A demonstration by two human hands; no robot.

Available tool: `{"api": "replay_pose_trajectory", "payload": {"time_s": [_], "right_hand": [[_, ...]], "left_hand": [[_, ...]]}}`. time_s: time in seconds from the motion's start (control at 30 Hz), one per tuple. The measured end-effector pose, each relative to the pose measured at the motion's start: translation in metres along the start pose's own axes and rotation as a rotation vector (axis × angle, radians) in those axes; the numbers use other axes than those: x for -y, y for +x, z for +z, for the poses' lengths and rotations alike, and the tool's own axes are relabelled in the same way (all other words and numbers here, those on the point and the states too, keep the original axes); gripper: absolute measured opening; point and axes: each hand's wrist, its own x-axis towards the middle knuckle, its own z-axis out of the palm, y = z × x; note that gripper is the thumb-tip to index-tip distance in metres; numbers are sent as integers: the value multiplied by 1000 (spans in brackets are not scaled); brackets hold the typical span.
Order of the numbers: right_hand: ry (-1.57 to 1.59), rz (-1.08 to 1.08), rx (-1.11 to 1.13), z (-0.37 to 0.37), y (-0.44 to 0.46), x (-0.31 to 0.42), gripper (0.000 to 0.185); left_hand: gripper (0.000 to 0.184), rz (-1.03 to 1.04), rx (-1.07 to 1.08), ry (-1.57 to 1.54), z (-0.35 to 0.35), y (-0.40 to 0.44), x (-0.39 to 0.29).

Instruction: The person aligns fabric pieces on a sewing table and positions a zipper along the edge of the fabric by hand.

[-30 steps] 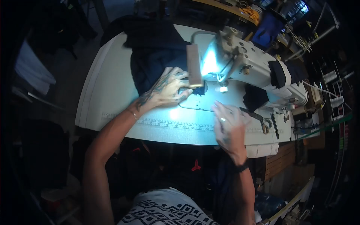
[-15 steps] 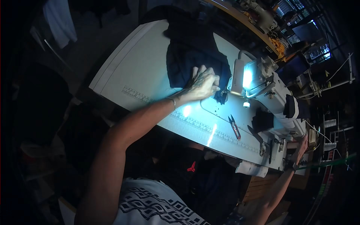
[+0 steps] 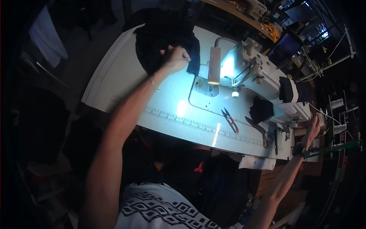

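Note:
Dark fabric (image 3: 164, 36) lies over the far left part of the white sewing table (image 3: 114, 70). On it rests my left hand (image 3: 176, 59), its fingers curled on the cloth. The fabric's right edge is left of the sewing machine (image 3: 263, 72), apart from the needle plate (image 3: 206, 87). My right hand (image 3: 313, 129) is at the machine's right end, by the handwheel; its fingers look stretched along the wheel, partly hidden. Red-handled thread snips (image 3: 231, 122) lie on the table in front of the machine.
Larger dark scissors (image 3: 261, 131) and a black slim tool (image 3: 275, 141) lie at the table's right. A dark cloth piece (image 3: 262, 110) sits under the machine arm. A printed ruler (image 3: 190, 124) runs along the front. Thread spools (image 3: 337, 104) stand at the far right.
My left hand has drawn the fabric left and away from the needle area. My right hand went from the table front to the machine's right end, and the snips now lie on the table.

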Motion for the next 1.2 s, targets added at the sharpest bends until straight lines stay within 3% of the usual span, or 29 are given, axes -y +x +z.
{"api": "replay_pose_trajectory", "payload": {"time_s": [0.03, 0.1, 0.17, 0.2, 0.33, 0.43, 0.6, 0.7, 0.73, 0.8, 0.9, 1.2], "right_hand": [[115, -43, -95, -9, -3, -23, 42], [40, -113, -90, -14, -70, -6, 37], [55, 48, 10, 17, -144, 20, 30], [-72, -153, 170, 31, -174, 22, 22], [-148, -330, 536, 108, -243, 83, 25], [-252, -448, 562, 145, -254, 93, 29], [-301, -578, 475, 170, -258, 87, 13], [-249, -569, 404, 180, -263, 96, 13], [-114, -359, 492, 190, -273, 107, 18], [-36, -318, 585, 202, -274, 149, 25], [-176, -477, 638, 226, -275, 171, 37], [-335, -565, 624, 272, -276, 175, 28]], "left_hand": [[9, 61, -8, -34, -1, 0, 13], [9, 177, -46, -94, -9, -14, 30], [10, 272, -16, -60, -8, -31, 49], [11, 290, -23, -111, -13, -49, 46], [13, 374, -52, -138, -11, -79, 40], [13, 357, -87, -154, -9, -88, 42], [12, 328, -141, -255, -8, -87, 43], [15, 364, -179, -261, -6, -86, 44], [15, 374, -168, -272, -4, -85, 45], [14, 387, -238, -286, -4, -85, 44], [21, 372, -176, -284, -6, -85, 46], [15, 366, -183, -299, -8, -87, 43]]}}
